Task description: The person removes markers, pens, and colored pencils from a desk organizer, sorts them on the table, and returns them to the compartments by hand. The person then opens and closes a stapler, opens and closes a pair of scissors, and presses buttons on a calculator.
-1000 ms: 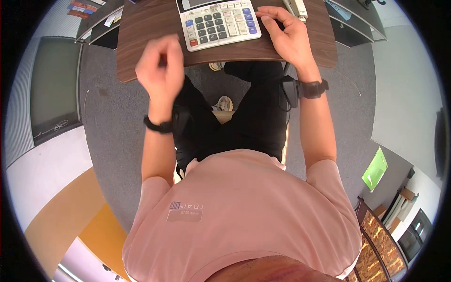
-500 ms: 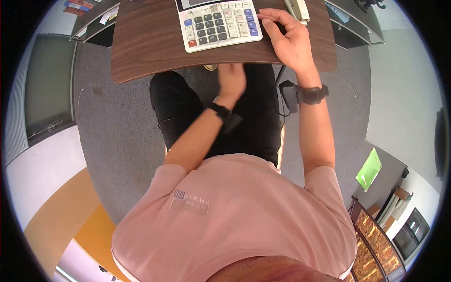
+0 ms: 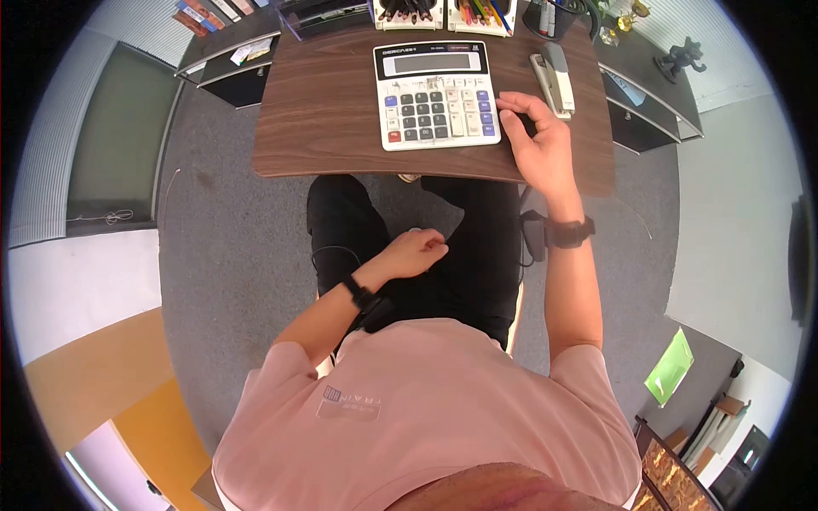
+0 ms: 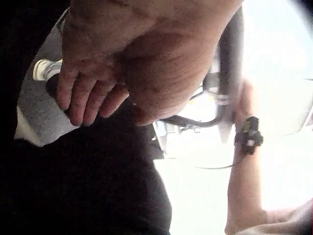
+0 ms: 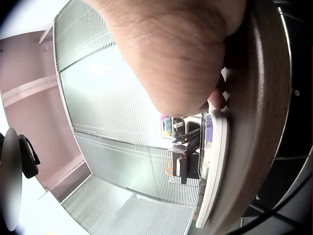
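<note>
On the brown wooden table (image 3: 315,111) lies a white calculator (image 3: 458,106) with grey, white, blue and red keys. My right hand (image 3: 545,157) rests beside it, thumb and fingertips close to the calculator's right edge and nothing held. A grey and white stapler (image 3: 558,89) lies just beyond those fingers. Below the table edge, my left hand (image 3: 415,254) is over the lap, its fingers loosely bent. In the left wrist view the left fingers (image 4: 85,100) hang relaxed and empty in front of dark trousers (image 4: 93,181).
At the table's back stand white holders with dark pens (image 3: 409,13) and coloured pencils (image 3: 484,13). A dark pen cup (image 3: 545,21) is to their right. Shelving flanks the table, with a dark figurine (image 3: 682,60) on the right one.
My left hand swung from beside the calculator at the table's front edge down and inward over the lap. The right hand stayed by the calculator. The head view tilted up, showing more of the table.
</note>
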Motion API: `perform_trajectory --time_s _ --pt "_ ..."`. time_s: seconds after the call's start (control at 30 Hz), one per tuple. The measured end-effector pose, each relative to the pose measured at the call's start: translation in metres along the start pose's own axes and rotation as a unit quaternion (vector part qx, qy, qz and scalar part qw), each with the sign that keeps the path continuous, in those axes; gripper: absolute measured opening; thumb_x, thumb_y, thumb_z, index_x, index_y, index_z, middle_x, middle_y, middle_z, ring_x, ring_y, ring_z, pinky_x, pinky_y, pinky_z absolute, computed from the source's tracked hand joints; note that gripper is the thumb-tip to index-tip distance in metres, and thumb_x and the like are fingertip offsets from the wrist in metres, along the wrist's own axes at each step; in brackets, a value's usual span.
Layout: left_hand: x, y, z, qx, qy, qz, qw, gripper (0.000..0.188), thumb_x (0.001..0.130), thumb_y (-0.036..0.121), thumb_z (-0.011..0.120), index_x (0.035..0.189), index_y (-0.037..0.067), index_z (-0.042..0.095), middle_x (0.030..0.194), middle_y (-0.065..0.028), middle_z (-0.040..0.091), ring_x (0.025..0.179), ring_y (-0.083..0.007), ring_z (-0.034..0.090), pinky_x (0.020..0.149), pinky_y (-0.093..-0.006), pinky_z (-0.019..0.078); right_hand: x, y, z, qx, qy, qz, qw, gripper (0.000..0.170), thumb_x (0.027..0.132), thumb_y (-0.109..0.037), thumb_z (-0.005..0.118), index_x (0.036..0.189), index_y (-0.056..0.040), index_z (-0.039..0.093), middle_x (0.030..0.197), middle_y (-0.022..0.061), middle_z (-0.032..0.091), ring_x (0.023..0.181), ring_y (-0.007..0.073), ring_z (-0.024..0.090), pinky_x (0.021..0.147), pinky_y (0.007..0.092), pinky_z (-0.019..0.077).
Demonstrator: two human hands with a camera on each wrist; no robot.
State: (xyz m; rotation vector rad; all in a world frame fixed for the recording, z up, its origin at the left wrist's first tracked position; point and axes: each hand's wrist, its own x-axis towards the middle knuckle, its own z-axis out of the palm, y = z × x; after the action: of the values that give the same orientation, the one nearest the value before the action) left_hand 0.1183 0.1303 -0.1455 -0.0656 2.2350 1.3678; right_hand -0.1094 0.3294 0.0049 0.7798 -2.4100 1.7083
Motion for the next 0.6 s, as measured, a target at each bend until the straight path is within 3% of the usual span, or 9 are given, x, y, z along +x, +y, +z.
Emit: perform_trajectory --time_s 0.03,0.1,0.2,0.23,0.33,0.43,0.6 --pt "-0.017 0.013 -0.017 -0.042 -0.013 0.039 0.998 0.034 0.117 0.026 0.070 0.138 0.000 0.076 0.123 -0.0164 0.084 0.111 -0.0235 0.082 0.100 -0.0380 0.0634 0.000 0.000 0.000 -0.005 0.000 0.000 1.000 0.025 0.109 -0.012 0.076 0.131 -0.0031 0.082 0.125 0.0140 0.087 0.120 0.0272 0.082 0.108 0.0387 0.0606" --pt "-0.050 0.049 -0.056 -0.103 -0.004 0.081 0.991 0.033 0.115 0.019 0.075 0.143 0.001 0.075 0.125 -0.0102 0.085 0.117 -0.0171 0.079 0.102 -0.0342 0.0628 0.001 -0.002 0.000 -0.007 -0.002 -0.003 1.000 0.025 0.108 -0.012 0.076 0.131 -0.0033 0.082 0.125 0.0140 0.087 0.120 0.0273 0.082 0.108 0.0387 0.0604" --pt "-0.086 0.096 -0.116 -0.213 0.036 0.121 0.969 0.032 0.115 0.012 0.076 0.145 0.003 0.076 0.130 -0.0096 0.084 0.122 -0.0181 0.079 0.106 -0.0348 0.0626 0.001 -0.004 0.000 -0.009 -0.004 -0.002 1.000 0.025 0.108 -0.012 0.076 0.131 -0.0033 0.082 0.125 0.0140 0.087 0.120 0.0276 0.082 0.109 0.0386 0.0600" --pt "-0.091 0.105 -0.131 -0.234 0.081 0.168 0.954 0.030 0.116 0.013 0.074 0.144 0.002 0.076 0.129 -0.0100 0.084 0.121 -0.0179 0.079 0.105 -0.0347 0.0631 0.001 -0.005 0.000 -0.013 -0.005 0.003 1.000 0.025 0.108 -0.011 0.076 0.131 -0.0032 0.082 0.125 0.0139 0.087 0.120 0.0273 0.082 0.109 0.0385 0.0599" --pt "-0.083 0.122 -0.170 -0.189 0.256 0.252 0.914 0.025 0.118 0.016 0.072 0.136 0.000 0.079 0.114 -0.0076 0.085 0.101 -0.0133 0.077 0.092 -0.0300 0.0626 0.001 -0.003 0.000 -0.012 -0.002 0.008 1.000 0.025 0.108 -0.011 0.076 0.131 -0.0030 0.082 0.125 0.0137 0.087 0.120 0.0267 0.082 0.108 0.0382 0.0600" --pt "-0.058 0.133 -0.197 -0.150 0.396 0.232 0.876 0.021 0.117 0.018 0.074 0.123 0.000 0.083 0.096 -0.0019 0.081 0.084 -0.0066 0.068 0.076 -0.0237 0.0539 0.002 -0.005 0.000 -0.007 -0.003 0.009 1.000 0.024 0.108 -0.010 0.076 0.131 -0.0027 0.082 0.125 0.0136 0.087 0.119 0.0261 0.082 0.108 0.0380 0.0604" --pt "-0.009 0.099 -0.204 -0.155 0.438 0.240 0.852 0.019 0.116 0.017 0.075 0.117 0.000 0.084 0.088 0.0019 0.077 0.079 -0.0041 0.065 0.071 -0.0222 0.0495 0.000 -0.007 0.000 -0.007 -0.001 0.003 1.000 0.025 0.107 -0.009 0.076 0.130 -0.0017 0.082 0.125 0.0143 0.087 0.119 0.0261 0.082 0.107 0.0378 0.0611"
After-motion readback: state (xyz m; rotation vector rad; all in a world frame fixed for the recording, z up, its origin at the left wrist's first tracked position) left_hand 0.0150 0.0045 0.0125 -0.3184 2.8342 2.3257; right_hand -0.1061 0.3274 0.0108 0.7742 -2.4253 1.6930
